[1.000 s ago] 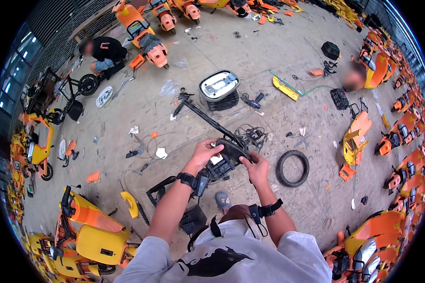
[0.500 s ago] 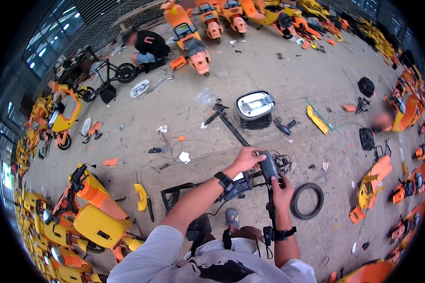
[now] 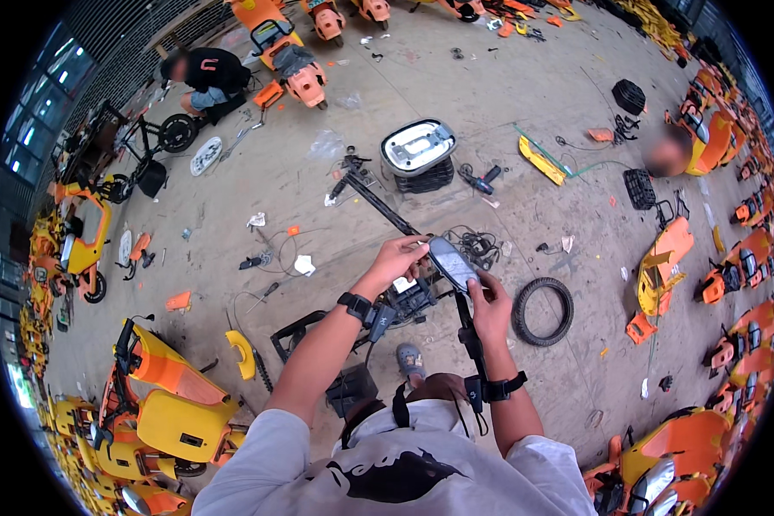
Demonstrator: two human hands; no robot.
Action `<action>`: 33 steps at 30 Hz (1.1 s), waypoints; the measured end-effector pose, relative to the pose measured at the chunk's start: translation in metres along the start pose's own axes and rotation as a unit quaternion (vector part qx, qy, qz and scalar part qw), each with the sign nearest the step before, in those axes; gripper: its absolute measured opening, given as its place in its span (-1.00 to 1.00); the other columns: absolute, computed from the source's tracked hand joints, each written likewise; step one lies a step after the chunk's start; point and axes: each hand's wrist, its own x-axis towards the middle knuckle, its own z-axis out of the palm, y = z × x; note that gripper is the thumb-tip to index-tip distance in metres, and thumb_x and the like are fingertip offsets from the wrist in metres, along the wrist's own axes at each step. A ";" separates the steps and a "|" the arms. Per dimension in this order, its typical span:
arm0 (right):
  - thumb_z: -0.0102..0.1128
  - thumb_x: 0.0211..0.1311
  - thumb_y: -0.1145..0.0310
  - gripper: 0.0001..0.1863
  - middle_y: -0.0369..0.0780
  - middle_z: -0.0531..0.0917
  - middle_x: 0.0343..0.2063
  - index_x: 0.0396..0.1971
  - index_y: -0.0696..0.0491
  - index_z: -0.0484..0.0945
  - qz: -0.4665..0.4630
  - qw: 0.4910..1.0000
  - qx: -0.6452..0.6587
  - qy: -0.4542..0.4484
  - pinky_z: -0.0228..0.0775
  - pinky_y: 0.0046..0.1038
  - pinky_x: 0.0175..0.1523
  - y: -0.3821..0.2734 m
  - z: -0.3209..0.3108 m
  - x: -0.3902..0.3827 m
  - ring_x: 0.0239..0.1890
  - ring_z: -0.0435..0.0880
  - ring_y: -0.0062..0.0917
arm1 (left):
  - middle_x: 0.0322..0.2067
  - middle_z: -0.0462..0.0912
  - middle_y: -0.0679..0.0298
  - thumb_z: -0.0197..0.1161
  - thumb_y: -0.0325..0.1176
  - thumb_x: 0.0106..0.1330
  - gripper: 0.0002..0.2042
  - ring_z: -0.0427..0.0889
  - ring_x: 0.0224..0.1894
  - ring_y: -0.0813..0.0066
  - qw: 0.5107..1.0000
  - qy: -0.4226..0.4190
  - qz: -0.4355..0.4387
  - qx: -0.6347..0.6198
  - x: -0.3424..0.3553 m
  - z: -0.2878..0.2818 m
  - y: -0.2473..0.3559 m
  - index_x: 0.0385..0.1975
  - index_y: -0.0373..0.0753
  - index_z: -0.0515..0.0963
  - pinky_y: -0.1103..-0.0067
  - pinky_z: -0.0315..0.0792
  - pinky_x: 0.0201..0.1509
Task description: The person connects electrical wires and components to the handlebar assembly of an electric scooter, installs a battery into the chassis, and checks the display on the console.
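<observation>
Concrete floor (image 3: pixel 525 103) spreads out littered with parts, a loose black tyre (image 3: pixel 542 310) lying to the right. Nearer, a long black handlebar assembly (image 3: pixel 404 236) runs from far left toward the person, its long axis slanting down to the right. At its near end sits an oval grey display pod (image 3: pixel 452 262), between both hands. The left hand (image 3: pixel 397 261) curls over the bar just left of the pod; the right hand (image 3: pixel 490 305), fingers closed, grips beneath it, nearer.
</observation>
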 end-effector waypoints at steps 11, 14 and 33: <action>0.37 -0.05 0.23 -0.49 -0.13 0.58 -0.25 -0.06 0.12 0.52 -0.038 0.995 -0.089 -0.002 0.42 -0.49 -0.29 -0.024 0.006 -0.008 -0.39 0.57 -0.48 | -0.48 0.53 0.26 0.09 -0.36 0.34 -0.73 0.51 -0.61 0.59 0.999 0.031 0.002 -0.022 -0.015 0.000 -0.002 -0.01 -0.29 0.48 0.66 0.41 -0.62; 0.39 -0.09 0.23 -0.48 -0.13 0.56 -0.18 -0.07 0.08 0.52 -0.132 0.967 -0.216 -0.008 0.42 -0.47 -0.26 -0.031 0.007 -0.010 -0.36 0.57 -0.46 | -0.46 0.55 0.24 0.08 -0.37 0.34 -0.73 0.52 -0.60 0.58 0.999 0.043 0.025 0.023 -0.013 0.000 -0.002 -0.01 -0.29 0.48 0.65 0.43 -0.60; 0.38 -0.07 0.34 -0.48 -0.09 0.59 -0.22 -0.03 0.11 0.50 -0.207 0.953 -0.219 -0.009 0.44 -0.44 -0.25 -0.012 0.008 -0.007 -0.24 0.59 -0.37 | -0.52 0.58 0.22 0.08 -0.40 0.33 -0.78 0.55 -0.60 0.57 0.994 0.087 0.068 0.025 0.000 -0.009 -0.015 -0.14 -0.38 0.51 0.64 0.47 -0.61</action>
